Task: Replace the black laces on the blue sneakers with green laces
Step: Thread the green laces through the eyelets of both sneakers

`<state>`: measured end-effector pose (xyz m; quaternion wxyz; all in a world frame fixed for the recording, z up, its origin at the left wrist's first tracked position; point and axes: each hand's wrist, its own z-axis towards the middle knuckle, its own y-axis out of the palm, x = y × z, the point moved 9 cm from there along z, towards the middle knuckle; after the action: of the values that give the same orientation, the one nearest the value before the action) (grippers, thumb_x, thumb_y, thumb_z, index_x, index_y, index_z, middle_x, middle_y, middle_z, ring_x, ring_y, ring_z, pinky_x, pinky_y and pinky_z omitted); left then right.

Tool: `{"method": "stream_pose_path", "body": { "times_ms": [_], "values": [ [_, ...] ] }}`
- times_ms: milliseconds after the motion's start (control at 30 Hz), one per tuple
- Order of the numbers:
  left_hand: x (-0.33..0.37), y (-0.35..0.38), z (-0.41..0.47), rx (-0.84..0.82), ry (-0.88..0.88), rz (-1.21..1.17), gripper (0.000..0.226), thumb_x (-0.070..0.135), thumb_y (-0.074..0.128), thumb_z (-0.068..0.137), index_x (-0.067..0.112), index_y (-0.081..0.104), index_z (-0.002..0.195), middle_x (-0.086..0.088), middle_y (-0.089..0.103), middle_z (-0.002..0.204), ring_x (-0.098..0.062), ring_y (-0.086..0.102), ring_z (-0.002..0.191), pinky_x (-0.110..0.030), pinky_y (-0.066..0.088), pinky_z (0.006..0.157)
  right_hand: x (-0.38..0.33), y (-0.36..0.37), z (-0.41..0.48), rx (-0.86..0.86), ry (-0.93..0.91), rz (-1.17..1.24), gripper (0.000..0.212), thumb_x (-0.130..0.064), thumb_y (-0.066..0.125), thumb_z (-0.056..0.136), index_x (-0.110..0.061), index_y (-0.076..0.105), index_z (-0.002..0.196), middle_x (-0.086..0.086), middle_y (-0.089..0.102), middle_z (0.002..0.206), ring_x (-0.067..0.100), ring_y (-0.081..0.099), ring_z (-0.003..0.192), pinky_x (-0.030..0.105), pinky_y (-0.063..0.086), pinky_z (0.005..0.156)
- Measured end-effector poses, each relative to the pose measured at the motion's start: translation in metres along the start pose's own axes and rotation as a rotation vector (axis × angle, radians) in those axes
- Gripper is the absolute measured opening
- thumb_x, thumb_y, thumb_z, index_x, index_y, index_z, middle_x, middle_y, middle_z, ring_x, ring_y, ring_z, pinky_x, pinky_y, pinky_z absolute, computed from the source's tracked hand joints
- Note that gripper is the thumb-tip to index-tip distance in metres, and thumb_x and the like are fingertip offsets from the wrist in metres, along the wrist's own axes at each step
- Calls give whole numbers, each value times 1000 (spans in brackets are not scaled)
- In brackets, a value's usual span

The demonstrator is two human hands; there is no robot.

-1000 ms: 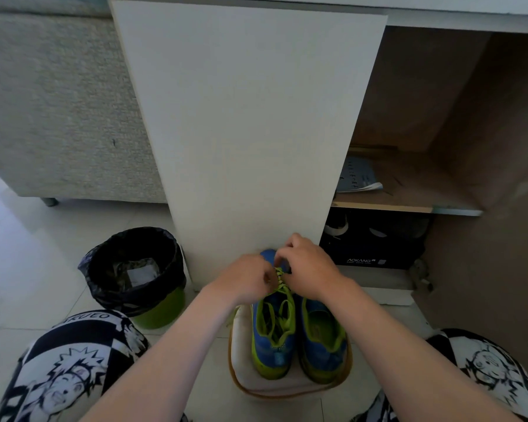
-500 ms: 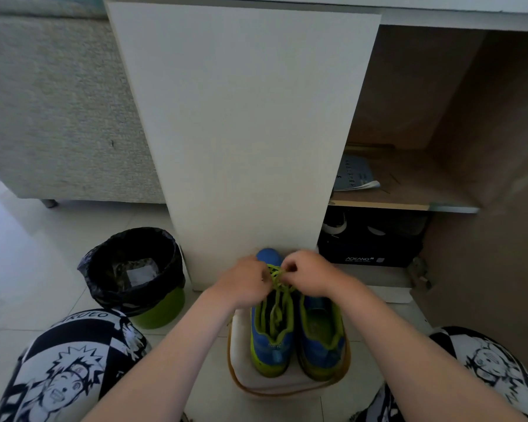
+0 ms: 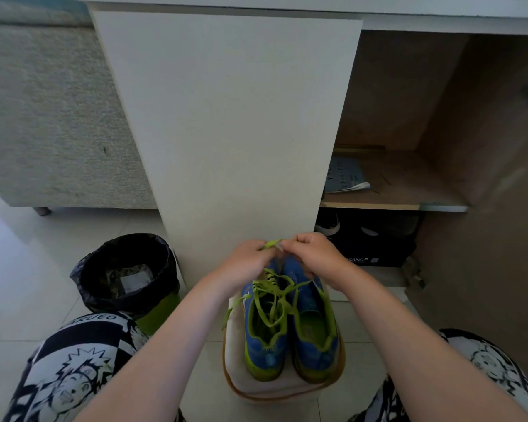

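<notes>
The floor (image 3: 28, 284) is white tile. A tall white door (image 3: 232, 132) stands just behind a small white stool (image 3: 275, 388). The blue shoes (image 3: 287, 345) sit side by side on the stool. A bin (image 3: 165, 263) stands left of it. The left hand (image 3: 246, 261) and right hand (image 3: 314, 254) pinch a green lace (image 3: 270, 244) above the toes.

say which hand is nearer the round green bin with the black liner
Left. The left hand is just right of the black-lined green bin; the right hand lies farther right again.
</notes>
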<state>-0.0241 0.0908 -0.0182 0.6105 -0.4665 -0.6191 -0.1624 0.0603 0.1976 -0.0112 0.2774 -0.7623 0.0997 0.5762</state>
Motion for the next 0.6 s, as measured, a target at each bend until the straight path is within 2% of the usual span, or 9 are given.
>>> {"method": "stream_pose_path", "body": {
  "times_ms": [67,133,167,233,333,400,467,533,600],
  "values": [
    [0,-6,2,43,-28,-204,22,13,47,98,14,63,84,4,36,56,-6,36,40,-29,47,58,4,0,3,-6,-13,-116,22,-17,65,91,-17,62,69,-5,50,53,4,41,40,22,33,44],
    [3,-9,2,57,-34,-348,26,11,40,101,12,60,85,2,32,57,-8,31,40,-32,47,61,16,18,3,-127,10,-228,7,-20,67,81,-23,69,75,-7,68,72,3,62,65,25,49,64],
    [4,-10,3,74,-36,-403,26,11,39,101,11,59,85,1,33,58,-9,30,41,-33,48,61,24,32,0,-217,24,-263,8,-24,67,76,-26,72,81,-9,72,82,5,65,78,26,52,75],
    [4,-15,1,116,-50,-521,26,10,38,102,10,57,84,-1,39,61,-13,35,47,-34,50,61,35,58,-11,-367,36,-377,25,-30,73,76,-31,72,101,-12,71,95,5,65,89,22,51,83],
    [8,-21,-1,157,-20,-709,27,11,36,104,10,55,84,-5,57,74,-19,53,64,-37,50,68,37,71,-13,-365,-17,-534,43,-36,80,78,-30,68,119,-16,69,105,3,65,98,20,50,91],
    [10,-26,-1,143,2,-845,28,14,32,105,9,53,87,-10,67,86,-25,64,76,-42,51,80,36,68,-6,-300,-37,-518,32,-33,79,80,-30,71,110,-14,72,99,5,67,93,24,53,89],
    [11,-31,0,117,0,-1022,30,16,30,106,10,50,84,-12,70,81,-27,68,72,-45,52,85,36,64,0,-269,-37,-508,15,-29,73,86,-28,76,101,-15,72,85,0,66,81,23,55,82],
    [11,-35,-2,106,-43,-1087,30,15,31,104,14,47,78,-5,58,61,-19,52,46,-35,56,64,34,62,5,-240,-21,-467,17,-26,62,95,-22,78,93,-13,69,70,-4,60,64,22,50,69],
    [2,-44,0,173,-112,-907,26,14,32,99,19,42,76,2,42,55,-12,29,37,-21,37,42,31,48,12,-123,28,-379,26,-21,54,99,-21,74,82,-8,64,60,3,55,53,24,44,57]
  ]
}}
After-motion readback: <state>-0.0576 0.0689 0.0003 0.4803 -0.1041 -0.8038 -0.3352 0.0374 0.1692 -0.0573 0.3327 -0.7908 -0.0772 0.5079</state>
